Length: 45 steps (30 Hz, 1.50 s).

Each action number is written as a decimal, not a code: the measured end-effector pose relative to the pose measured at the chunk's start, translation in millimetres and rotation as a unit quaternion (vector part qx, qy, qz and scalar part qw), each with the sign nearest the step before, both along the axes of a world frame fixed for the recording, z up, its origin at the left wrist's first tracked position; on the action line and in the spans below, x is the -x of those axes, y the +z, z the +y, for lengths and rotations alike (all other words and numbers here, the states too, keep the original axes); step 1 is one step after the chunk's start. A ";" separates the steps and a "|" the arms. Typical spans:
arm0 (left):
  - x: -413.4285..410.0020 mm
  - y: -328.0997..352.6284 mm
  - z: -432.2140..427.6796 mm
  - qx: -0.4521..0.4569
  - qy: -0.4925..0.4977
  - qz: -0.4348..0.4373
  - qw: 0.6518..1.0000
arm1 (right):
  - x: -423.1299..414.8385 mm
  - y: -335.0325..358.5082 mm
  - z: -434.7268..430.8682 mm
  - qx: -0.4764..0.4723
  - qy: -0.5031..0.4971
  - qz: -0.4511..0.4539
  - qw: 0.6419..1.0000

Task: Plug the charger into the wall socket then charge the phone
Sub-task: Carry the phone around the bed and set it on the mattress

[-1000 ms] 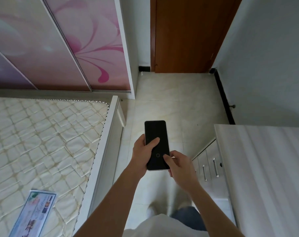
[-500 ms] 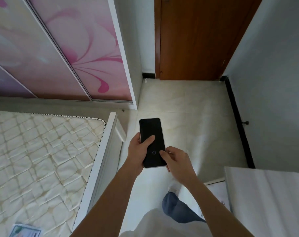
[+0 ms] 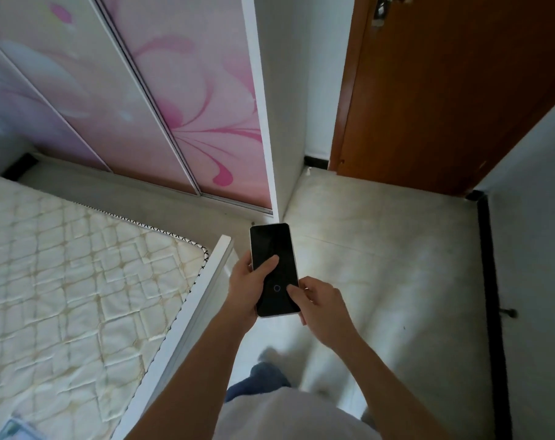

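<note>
Fingers of the left hand (image 3: 247,285) wrapped round the phone (image 3: 274,269), right hand (image 3: 322,301) pinching its lower edge, bed frame (image 3: 187,315) close at left, bare floor (image 3: 397,265) ahead.

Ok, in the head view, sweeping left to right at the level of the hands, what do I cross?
Mattress → white bed frame → left hand → phone → right hand → tiled floor → black skirting → wall.

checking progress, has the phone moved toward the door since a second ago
Yes. The phone, held in both hands, has moved forward past the bed frame's corner, toward the wooden door.
</note>
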State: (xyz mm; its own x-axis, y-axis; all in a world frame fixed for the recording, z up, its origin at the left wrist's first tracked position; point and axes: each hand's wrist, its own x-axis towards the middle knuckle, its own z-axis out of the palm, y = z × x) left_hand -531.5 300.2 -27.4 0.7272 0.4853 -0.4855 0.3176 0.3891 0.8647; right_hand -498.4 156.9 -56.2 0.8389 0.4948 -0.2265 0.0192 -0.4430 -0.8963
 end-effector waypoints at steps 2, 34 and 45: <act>-13.2 -4.8 11.5 0.003 0.021 0.007 1.000 | -17.8 -8.3 13.4 0.007 0.007 0.009 1.000; -257.7 -38.8 362.0 -0.004 0.234 -0.006 0.972 | -312.7 -24.0 383.7 0.023 0.211 0.035 0.977; -341.3 -40.3 450.3 -0.014 0.370 0.006 0.929 | -424.9 -21.2 495.4 0.007 0.345 0.039 0.938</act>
State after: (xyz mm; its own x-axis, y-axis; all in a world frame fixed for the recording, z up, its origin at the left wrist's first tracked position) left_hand -190.2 750.6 -67.6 0.1835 0.8629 -0.4709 -0.0188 0.4821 0.8759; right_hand -73.5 652.3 -77.4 0.3016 0.9098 -0.2850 0.2396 -0.3616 -0.9010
